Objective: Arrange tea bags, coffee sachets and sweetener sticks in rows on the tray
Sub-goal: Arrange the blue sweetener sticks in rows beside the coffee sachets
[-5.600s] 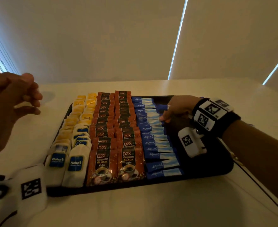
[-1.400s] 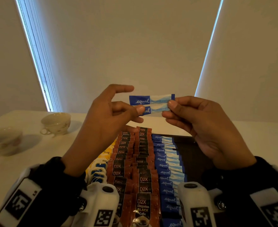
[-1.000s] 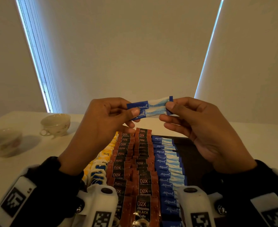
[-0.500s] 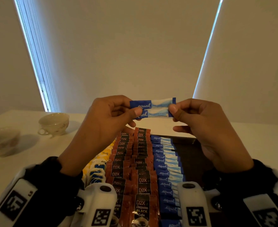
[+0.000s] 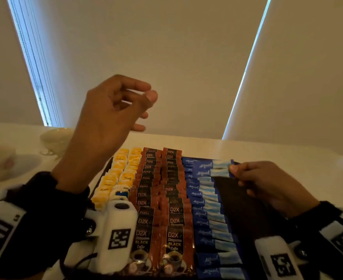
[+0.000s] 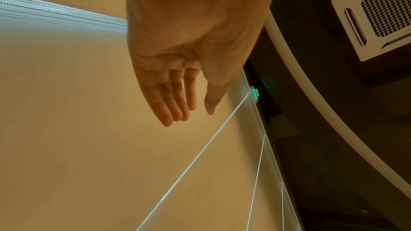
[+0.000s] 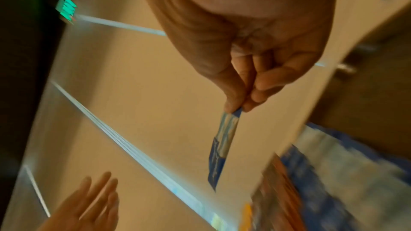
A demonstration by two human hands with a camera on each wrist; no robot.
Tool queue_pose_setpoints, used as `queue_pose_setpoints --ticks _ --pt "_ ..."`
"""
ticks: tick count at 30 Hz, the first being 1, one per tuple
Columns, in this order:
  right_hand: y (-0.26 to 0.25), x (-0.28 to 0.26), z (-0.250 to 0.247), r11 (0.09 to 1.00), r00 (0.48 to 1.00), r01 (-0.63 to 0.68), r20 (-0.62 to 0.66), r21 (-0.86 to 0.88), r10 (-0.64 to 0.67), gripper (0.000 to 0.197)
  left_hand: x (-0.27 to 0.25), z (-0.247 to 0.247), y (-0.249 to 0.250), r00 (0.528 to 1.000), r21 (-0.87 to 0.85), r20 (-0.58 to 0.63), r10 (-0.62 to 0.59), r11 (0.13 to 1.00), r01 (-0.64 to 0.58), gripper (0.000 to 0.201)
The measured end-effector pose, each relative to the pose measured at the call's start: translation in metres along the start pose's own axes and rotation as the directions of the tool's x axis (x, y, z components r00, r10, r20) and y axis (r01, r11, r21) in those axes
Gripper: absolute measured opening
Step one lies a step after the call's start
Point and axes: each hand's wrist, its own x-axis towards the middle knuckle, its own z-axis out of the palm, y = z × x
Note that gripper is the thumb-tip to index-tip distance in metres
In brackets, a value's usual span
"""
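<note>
Pale smooth table; right hand pinches slim glossy sweetener sticks.

The head view looks forward and down over the tray from close behind both wrists; the left wrist view looks along the raised left hand toward blinds and ceiling; the right wrist view, blurred, shares the sweetener sticks and that left hand

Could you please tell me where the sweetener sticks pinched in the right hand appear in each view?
Head: sweetener sticks at the tray's far end, held by the right hand.
Left wrist: not in it.
Right wrist: centre-right, hanging from the fingertips.
Shared landmark: the open left hand.
</note>
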Motion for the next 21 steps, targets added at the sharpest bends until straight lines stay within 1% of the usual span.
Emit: queue_pose_setpoints --ticks 3,7,14,16,18,21 --pt "0.017 -0.006 -0.001 0.986 0.991 -0.133 0.018 -0.104 0.135 0.013 0.002 -0.006 0.002 1.0 0.005 -0.011 0.006 1.0 -0.006 0.023" --pt "0.031 -0.013 0.003 0.945 0.973 -0.221 0.006 -0.239 0.229 0.017 0.002 -0.007 0.004 1.0 0.012 -0.003 0.021 1.0 -0.021 0.025" --pt "0.035 -0.009 0.012 0.921 0.946 -0.312 0.014 -0.231 0.324 0.019 0.002 -0.01 0.007 0.999 0.012 -0.021 0.036 0.999 -0.036 0.024" --pt "0.036 -0.009 0.015 0.919 0.942 -0.318 0.032 -0.233 0.334 0.02 0.002 -0.01 0.007 0.999 0.016 -0.024 0.039 0.999 -0.038 0.023" --pt "0.037 -0.009 0.017 0.919 0.951 -0.281 0.051 -0.276 0.306 0.02 0.002 -0.01 0.007 0.999 0.024 -0.023 0.042 0.999 -0.042 0.023" --pt "0.039 -0.008 0.017 0.928 0.983 -0.129 0.075 -0.349 0.165 0.022 0.003 -0.011 0.007 0.999 0.027 -0.015 0.045 0.999 -0.045 0.024"
